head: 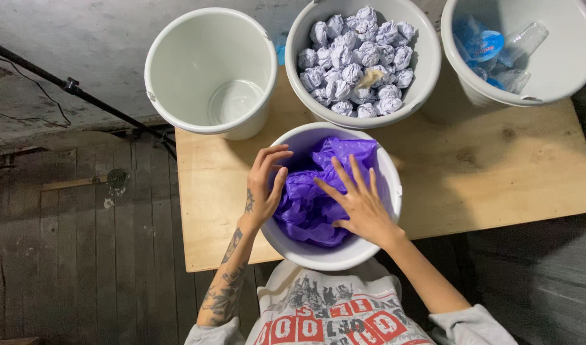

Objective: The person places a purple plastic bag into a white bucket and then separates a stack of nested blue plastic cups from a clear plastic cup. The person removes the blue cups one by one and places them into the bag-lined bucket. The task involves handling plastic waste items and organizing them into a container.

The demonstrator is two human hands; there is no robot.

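A white bucket [387, 171] stands at the near edge of the wooden table, with a crumpled purple plastic bag [312, 198] inside it. My left hand [265, 185] rests on the bucket's left rim, fingers curled over the edge and touching the bag. Fingers spread, my right hand [358, 201] lies flat on the purple plastic inside the bucket, pressing on it. Neither hand closes around anything.
Three more white buckets stand at the table's far side: an empty one [178, 64] at left, a middle one [427, 64] full of crumpled paper balls [357, 61], and a right one [561, 70] with clear plastic cups and blue wrappers. A black tripod leg [82, 92] crosses the floor at left.
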